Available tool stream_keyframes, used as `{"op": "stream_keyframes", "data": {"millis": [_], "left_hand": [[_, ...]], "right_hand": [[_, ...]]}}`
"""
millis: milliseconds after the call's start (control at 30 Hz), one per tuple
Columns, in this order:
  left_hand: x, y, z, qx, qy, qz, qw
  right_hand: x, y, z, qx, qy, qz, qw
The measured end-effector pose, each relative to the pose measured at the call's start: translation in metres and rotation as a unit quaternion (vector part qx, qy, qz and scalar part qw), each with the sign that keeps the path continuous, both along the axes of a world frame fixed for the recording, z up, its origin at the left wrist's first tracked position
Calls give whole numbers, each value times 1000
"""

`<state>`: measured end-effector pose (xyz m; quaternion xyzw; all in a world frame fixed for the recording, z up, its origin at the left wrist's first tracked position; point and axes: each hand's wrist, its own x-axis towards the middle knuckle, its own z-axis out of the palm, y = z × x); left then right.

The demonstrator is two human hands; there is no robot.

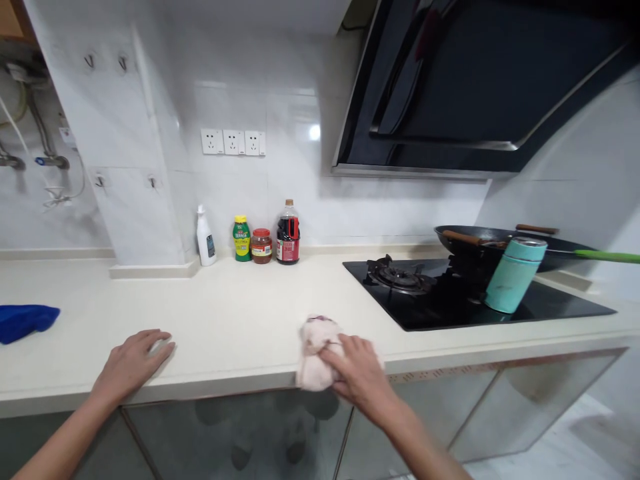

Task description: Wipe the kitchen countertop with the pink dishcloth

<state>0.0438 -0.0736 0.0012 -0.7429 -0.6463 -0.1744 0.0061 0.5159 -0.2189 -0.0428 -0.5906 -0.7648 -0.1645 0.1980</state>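
Note:
My right hand [363, 373] grips a pale pink cloth [316, 353], pressing it on the front edge of the cream countertop [225, 313]. Part of the cloth hangs over the edge, and dark marks show on its top. Farther left, my left hand [133, 360] rests on the counter near the front edge. It holds nothing, and its thumb stands apart from the fingers. At the far left lies a blue cloth [27, 322], cut off by the frame.
Along the wall stand a white bottle [205, 240], a green bottle [242, 240], a red-lidded jar [261, 248] and a dark sauce bottle [288, 237]. A gas hob [425, 313] carries a wok [480, 233] and a turquoise flask [515, 277]. A range hood [480, 87] overhangs it.

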Motion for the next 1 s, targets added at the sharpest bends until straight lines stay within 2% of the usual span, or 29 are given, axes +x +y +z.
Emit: {"op": "stream_keyframes", "data": {"millis": [133,200,267,367,467,567,633,700,767,900,1000], "left_hand": [[-6,6,-6,18,4,-7,1000],[-9,9,-8,22,8,-8,1000],[-11,11,-9,19,11,-6,1000],[-9,9,-6,13,13,-2,1000],[-5,5,-1,1,17,5,1000],[-2,3,1,-6,26,12,1000],[-4,5,0,-2,32,12,999],[-7,8,-3,1,36,8,999],[-11,13,-7,1,38,8,999],[-21,24,-16,2,35,4,999],[-31,35,-25,17,32,-6,999]], "right_hand": [[-76,20,3,-16,39,126,991],[-94,30,7,-11,82,182,980],[-96,41,19,0,133,189,973],[-69,60,48,26,147,74,986],[-19,76,71,-19,114,-89,989],[27,85,71,-104,110,-191,970],[39,86,63,-134,110,-205,963],[34,82,55,-153,101,-182,966],[14,73,49,-166,89,-135,973],[-30,45,44,-148,90,33,984],[-25,27,38,-112,98,120,982]]}}
